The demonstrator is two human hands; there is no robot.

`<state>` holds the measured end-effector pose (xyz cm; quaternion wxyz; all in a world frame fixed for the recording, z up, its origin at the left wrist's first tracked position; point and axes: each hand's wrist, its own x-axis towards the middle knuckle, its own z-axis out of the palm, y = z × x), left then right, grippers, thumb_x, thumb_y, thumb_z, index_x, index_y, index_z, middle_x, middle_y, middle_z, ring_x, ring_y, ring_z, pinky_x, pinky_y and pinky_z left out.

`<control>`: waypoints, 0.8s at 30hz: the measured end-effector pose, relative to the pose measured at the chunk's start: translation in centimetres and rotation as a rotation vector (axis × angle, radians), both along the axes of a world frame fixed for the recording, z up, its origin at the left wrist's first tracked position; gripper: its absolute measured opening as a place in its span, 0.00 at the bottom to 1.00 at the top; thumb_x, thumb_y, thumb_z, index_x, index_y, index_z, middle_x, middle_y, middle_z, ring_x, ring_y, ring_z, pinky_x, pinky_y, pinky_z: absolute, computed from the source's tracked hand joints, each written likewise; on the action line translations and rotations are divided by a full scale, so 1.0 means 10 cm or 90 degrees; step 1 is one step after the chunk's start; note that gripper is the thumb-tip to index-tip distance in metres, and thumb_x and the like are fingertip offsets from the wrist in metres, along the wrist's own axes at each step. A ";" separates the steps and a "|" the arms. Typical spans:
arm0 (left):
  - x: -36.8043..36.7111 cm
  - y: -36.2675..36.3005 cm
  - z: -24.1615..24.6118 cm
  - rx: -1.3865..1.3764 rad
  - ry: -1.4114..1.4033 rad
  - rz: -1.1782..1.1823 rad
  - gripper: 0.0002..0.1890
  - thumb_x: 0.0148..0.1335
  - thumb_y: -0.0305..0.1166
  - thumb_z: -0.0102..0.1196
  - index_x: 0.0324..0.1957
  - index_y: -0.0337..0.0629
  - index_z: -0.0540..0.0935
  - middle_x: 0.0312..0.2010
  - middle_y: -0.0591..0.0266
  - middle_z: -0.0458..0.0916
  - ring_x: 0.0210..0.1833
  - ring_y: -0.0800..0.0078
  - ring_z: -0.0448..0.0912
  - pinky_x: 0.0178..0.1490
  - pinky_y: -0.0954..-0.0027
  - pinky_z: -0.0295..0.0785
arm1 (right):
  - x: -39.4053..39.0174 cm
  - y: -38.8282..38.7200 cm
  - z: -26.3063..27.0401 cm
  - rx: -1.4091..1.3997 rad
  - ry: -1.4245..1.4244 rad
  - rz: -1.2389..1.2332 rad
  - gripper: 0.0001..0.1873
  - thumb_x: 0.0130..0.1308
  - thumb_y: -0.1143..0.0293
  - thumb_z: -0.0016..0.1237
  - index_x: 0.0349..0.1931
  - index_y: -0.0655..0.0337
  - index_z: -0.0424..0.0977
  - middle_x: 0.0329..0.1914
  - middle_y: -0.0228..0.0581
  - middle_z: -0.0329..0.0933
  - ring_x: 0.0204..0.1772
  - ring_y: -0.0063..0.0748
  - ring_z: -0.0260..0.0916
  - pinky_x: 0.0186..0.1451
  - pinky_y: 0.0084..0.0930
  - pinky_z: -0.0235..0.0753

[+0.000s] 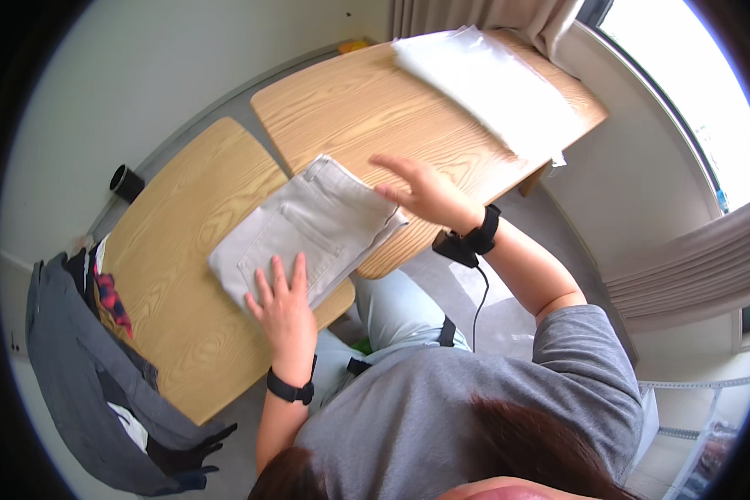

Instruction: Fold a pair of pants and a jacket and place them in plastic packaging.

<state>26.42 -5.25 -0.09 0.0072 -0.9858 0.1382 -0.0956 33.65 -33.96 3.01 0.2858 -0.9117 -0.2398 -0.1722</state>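
A folded pair of light grey trousers (pixel 300 228) lies across the gap between two wooden tables, its waistband end up towards the far table. One back pocket shows on top. My left hand (pixel 282 306) rests flat on the near end of the trousers, fingers spread. Just past their right edge hovers my right hand (pixel 415 190), with fingers apart and nothing in it. Whether its fingertips touch the cloth I cannot tell. Both wrists wear black straps, and a small black device (pixel 455 248) with a cable hangs at the right one.
Clear plastic bags (pixel 484 87) lie stacked on the right wooden table (pixel 344 106). Dark clothes (pixel 94 369) hang over the left end of the other wooden table (pixel 181 262). A black bin (pixel 127 183) stands by the wall. Metal shelving (pixel 694 384) is at lower right.
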 end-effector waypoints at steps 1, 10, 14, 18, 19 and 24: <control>-0.01 -0.01 0.01 0.005 0.005 0.000 0.32 0.57 0.23 0.46 0.65 0.60 0.64 0.65 0.54 0.62 0.66 0.46 0.59 0.63 0.37 0.53 | 0.05 -0.19 0.13 0.002 -0.030 -0.133 0.23 0.64 0.55 0.46 0.51 0.63 0.72 0.54 0.49 0.73 0.58 0.46 0.69 0.61 0.36 0.66; 0.00 -0.09 0.08 -0.007 0.023 0.027 0.36 0.55 0.19 0.44 0.66 0.62 0.62 0.66 0.56 0.61 0.68 0.48 0.58 0.65 0.39 0.52 | 0.82 -2.09 0.02 -0.143 0.063 -0.624 0.23 0.58 0.53 0.51 0.47 0.60 0.76 0.44 0.47 0.79 0.50 0.45 0.74 0.54 0.38 0.72; 0.02 -0.10 0.06 -0.003 0.025 0.014 0.33 0.56 0.24 0.47 0.65 0.61 0.64 0.66 0.55 0.61 0.67 0.47 0.58 0.64 0.38 0.52 | 1.00 -2.44 -0.25 -0.136 0.055 -0.596 0.19 0.59 0.55 0.50 0.44 0.57 0.78 0.41 0.47 0.79 0.46 0.48 0.76 0.51 0.38 0.74; 0.01 -0.10 0.07 -0.004 0.017 0.012 0.33 0.56 0.24 0.47 0.65 0.60 0.64 0.66 0.55 0.61 0.67 0.47 0.58 0.64 0.39 0.52 | 1.21 -2.67 -0.35 -0.111 0.079 -0.603 0.12 0.60 0.60 0.48 0.33 0.56 0.81 0.35 0.51 0.79 0.39 0.51 0.77 0.44 0.41 0.76; -0.01 -0.08 0.06 -0.001 0.016 0.013 0.33 0.56 0.23 0.47 0.65 0.60 0.64 0.66 0.55 0.61 0.67 0.47 0.59 0.64 0.39 0.52 | 1.23 -2.61 -0.32 -0.109 0.079 -0.599 0.12 0.60 0.60 0.48 0.33 0.56 0.81 0.35 0.51 0.79 0.39 0.51 0.77 0.44 0.41 0.76; -0.03 -0.06 0.05 0.002 0.016 0.013 0.32 0.56 0.23 0.47 0.65 0.60 0.64 0.66 0.55 0.61 0.67 0.47 0.59 0.64 0.39 0.52 | 1.19 -2.52 0.14 0.054 -0.065 -0.645 0.13 0.58 0.59 0.52 0.31 0.61 0.80 0.30 0.49 0.79 0.36 0.49 0.76 0.42 0.37 0.74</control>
